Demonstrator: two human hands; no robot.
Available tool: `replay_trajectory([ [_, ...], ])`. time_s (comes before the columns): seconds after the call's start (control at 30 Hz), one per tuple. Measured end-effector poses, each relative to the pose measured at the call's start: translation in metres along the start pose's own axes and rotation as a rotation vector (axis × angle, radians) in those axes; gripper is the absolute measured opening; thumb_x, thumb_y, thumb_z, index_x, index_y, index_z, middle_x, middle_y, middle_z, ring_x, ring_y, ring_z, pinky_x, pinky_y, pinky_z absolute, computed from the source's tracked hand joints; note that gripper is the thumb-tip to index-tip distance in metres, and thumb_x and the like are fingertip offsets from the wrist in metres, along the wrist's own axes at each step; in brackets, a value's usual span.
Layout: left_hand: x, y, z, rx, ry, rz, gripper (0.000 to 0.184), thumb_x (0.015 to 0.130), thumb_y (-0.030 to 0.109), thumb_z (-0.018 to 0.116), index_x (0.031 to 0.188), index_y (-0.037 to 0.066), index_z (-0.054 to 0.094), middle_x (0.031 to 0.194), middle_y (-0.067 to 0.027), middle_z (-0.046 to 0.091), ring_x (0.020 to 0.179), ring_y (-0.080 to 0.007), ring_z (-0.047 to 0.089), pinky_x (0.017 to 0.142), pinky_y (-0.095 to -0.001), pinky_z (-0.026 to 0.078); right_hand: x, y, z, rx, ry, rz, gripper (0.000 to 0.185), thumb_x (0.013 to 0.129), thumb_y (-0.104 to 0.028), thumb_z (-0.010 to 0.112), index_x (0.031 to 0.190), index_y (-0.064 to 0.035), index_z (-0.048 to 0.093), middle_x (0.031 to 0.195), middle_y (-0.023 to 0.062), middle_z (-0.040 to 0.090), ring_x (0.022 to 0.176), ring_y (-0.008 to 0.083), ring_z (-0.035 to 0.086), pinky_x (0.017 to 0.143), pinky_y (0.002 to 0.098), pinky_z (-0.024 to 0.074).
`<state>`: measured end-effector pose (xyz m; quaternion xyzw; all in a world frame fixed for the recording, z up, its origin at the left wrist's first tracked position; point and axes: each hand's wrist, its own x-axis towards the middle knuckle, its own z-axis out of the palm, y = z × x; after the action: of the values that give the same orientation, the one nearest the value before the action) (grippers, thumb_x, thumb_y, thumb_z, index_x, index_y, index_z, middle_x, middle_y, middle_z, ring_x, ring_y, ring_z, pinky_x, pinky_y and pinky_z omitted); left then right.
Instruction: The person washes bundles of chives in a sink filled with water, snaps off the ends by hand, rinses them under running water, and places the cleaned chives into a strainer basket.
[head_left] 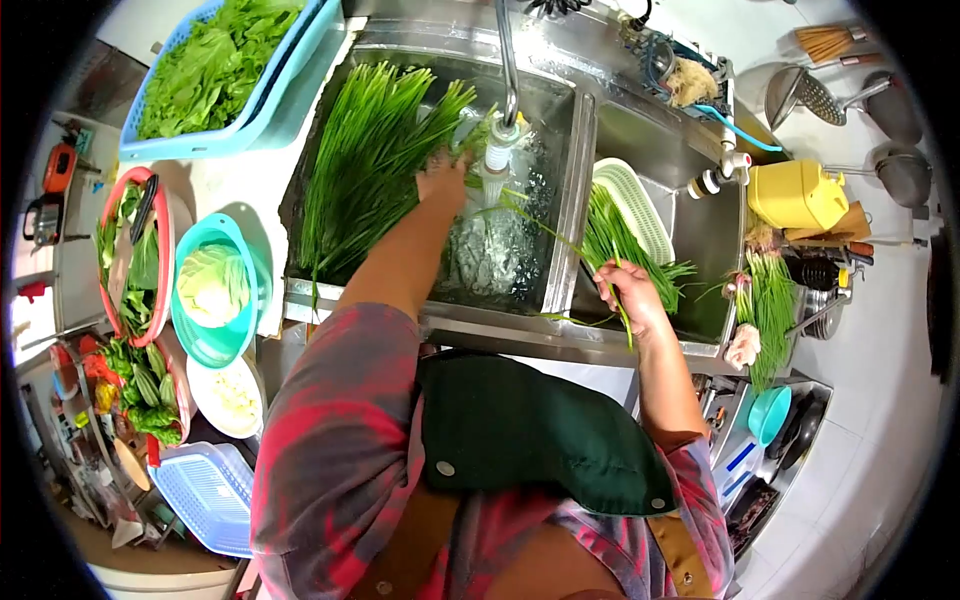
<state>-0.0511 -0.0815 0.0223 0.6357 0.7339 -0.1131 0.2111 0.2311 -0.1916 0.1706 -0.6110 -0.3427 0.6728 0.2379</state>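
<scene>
A large heap of long green chives (365, 170) lies in the left sink basin. My left hand (445, 180) reaches to the heap's right edge, touching the stalks beside the running water. Its fingers look stretched out, with the tips partly hidden among the greens. Over the front of the right basin, my right hand (632, 292) is closed around a few loose chive stalks (622, 318). Just behind that hand, more chives (612, 225) rest in and over a pale green basket (640, 200). Water pours from the faucet (498, 150) into the left basin.
Left of the sink stand a blue basket (190, 148) of leafy greens, a teal colander (225, 345) with cabbage, a red-rimmed basin (110, 290) and a white bowl (225, 400). Right of it are a yellow jug (795, 195), another chive bunch (768, 310) and hanging ladles (820, 100).
</scene>
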Motion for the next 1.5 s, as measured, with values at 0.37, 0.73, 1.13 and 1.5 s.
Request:
replay_trajectory([
  [0.37,0.014,-0.053,-0.002,-0.046,-0.043,-0.191,0.065,0.083,0.011,0.044,0.136,0.030,0.010,0.137,-0.0094,0.022,0.121,-0.0277,0.031,0.090,-0.0464,0.033,-0.019,-0.037,0.003,-0.091,-0.077,-0.055,0.007,0.071,-0.008,0.050,0.071,-0.0022,0.054,0.051,0.0023,0.047,0.045,0.0083,0.043,0.040,0.0195,0.0297],
  [0.73,-0.127,-0.046,-0.012,-0.399,0.133,0.370,0.040,0.067,0.013,0.060,0.106,0.006,0.052,0.107,-0.0095,0.052,0.103,-0.0251,0.047,0.089,-0.0379,0.036,0.038,0.009,0.053,-0.444,-0.450,-0.147,0.009,0.085,-0.011,0.045,0.086,-0.0039,0.051,0.066,0.0019,0.050,0.059,0.0109,0.048,0.056,0.0226,0.0399],
  [1.13,-0.251,-0.137,-0.039,-1.406,0.405,-0.005,0.018,0.075,0.005,0.061,0.093,0.001,0.060,0.072,-0.0045,0.061,0.063,-0.0085,0.053,0.057,-0.0206,0.042,0.067,0.014,0.201,-0.962,-0.700,-0.525,0.030,0.076,-0.013,0.059,0.105,-0.0079,0.054,0.092,0.0099,0.060,0.081,0.0201,0.057,0.072,0.0301,0.0443],
  [1.5,-0.413,-0.232,0.063,-0.777,0.894,-0.524,0.009,0.072,0.001,0.061,0.080,0.001,0.058,0.072,-0.0101,0.060,0.061,-0.0188,0.057,0.056,-0.0257,0.044,0.113,0.023,0.274,-0.992,-0.804,-0.757,0.022,0.082,-0.012,0.048,0.101,-0.0079,0.057,0.087,0.0109,0.061,0.072,0.0209,0.057,0.063,0.0294,0.0444],
])
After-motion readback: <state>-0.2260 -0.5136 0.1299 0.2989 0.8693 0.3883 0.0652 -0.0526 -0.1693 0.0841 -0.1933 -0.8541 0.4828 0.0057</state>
